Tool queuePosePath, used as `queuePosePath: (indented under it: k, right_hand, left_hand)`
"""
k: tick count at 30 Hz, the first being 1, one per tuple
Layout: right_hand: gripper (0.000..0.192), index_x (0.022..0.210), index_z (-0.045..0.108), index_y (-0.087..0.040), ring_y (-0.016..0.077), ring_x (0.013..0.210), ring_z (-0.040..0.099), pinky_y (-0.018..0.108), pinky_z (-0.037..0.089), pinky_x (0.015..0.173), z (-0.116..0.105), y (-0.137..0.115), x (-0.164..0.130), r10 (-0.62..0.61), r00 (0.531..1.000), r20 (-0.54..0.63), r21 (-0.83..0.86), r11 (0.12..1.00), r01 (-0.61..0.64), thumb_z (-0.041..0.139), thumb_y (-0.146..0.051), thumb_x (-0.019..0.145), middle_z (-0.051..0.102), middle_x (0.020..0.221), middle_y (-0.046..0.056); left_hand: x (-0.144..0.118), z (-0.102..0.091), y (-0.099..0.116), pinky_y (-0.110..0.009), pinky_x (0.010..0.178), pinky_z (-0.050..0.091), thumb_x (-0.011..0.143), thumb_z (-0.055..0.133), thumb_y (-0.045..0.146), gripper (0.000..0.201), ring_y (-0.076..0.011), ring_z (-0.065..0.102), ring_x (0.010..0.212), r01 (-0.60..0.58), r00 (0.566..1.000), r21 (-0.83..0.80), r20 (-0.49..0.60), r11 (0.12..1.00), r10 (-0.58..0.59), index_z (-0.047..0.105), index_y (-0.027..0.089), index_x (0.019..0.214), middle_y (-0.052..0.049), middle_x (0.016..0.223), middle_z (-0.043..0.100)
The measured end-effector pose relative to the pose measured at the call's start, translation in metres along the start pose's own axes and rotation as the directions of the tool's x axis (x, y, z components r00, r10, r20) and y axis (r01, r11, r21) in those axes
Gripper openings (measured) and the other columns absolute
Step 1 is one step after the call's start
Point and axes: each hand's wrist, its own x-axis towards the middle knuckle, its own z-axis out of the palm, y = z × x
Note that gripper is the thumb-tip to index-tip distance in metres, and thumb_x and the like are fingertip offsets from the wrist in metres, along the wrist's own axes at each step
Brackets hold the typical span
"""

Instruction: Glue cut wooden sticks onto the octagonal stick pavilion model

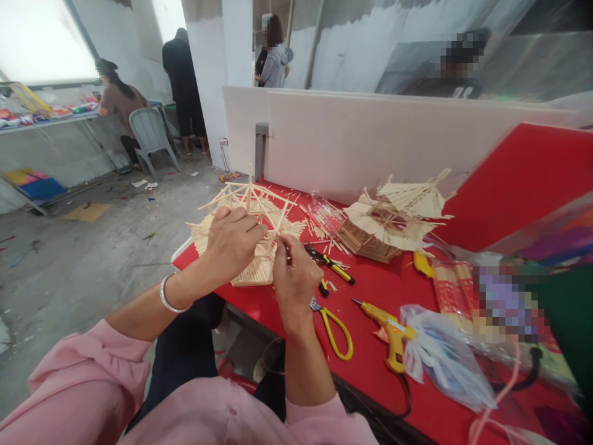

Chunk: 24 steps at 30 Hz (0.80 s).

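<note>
A model pavilion point(254, 273) built from thin wooden sticks sits at the left end of the red table, with an open roof frame on top. My left hand point(235, 242) is closed over the near left side of that roof frame, fingers curled around its sticks. At the frame's right corner, my right hand point(297, 272) pinches the end of a stick between thumb and forefinger. The fingertips partly hide the joint there. Yellow-and-black pliers point(337, 267) lie just right of my right hand, and yellow-handled scissors point(337, 334) rest nearer to me.
A yellow glue gun point(386, 327) lies on the red table point(365, 395) beside a plastic bag point(445, 358). Behind are a second stick model point(375, 228), loose sticks and packaged sticks point(456, 287). White boards point(393, 142) stand along the far edge. Several people are in the background.
</note>
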Motion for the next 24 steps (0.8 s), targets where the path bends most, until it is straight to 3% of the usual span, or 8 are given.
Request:
queuePosePath:
  k: [6,12,24]
  right_hand:
    - [0.026,0.105,0.073,-0.021,0.0157,0.078,0.073,0.025,0.052,0.072,0.0003,0.0007,-0.0002,-0.013,1.0,-0.008,-0.002,1.0,0.013,0.05,-0.031,0.097,0.078,0.096,0.004]
    - [0.026,0.105,0.073,-0.021,0.0152,0.078,0.073,0.025,0.052,0.073,0.0004,-0.0003,0.0004,-0.016,1.0,-0.015,0.005,1.0,0.016,0.05,-0.03,0.097,0.078,0.097,0.004]
    - [0.026,0.105,0.074,-0.02,0.0152,0.079,0.073,0.025,0.053,0.074,0.0013,0.0012,0.0002,-0.032,0.999,-0.024,-0.006,0.999,0.032,0.05,-0.03,0.097,0.078,0.097,0.004]
  left_hand:
    - [-0.0002,0.0004,-0.0005,-0.04,0.069,0.031,0.095,0.051,0.017,0.028,-0.0211,0.054,0.078,0.026,1.0,-0.056,-0.007,0.998,-0.027,0.069,0.023,0.075,-0.003,0.071,0.068]
    - [0.0001,0.0004,0.0005,-0.041,0.068,0.03,0.095,0.053,0.02,0.026,-0.021,0.055,0.076,0.002,0.999,0.035,-0.036,0.999,-0.001,0.067,0.023,0.074,-0.002,0.072,0.07]
    - [0.0005,-0.0009,-0.0005,-0.041,0.068,0.031,0.094,0.055,0.019,0.024,-0.0206,0.056,0.076,-0.013,0.999,0.048,-0.029,0.999,0.015,0.068,0.022,0.075,-0.001,0.073,0.071]
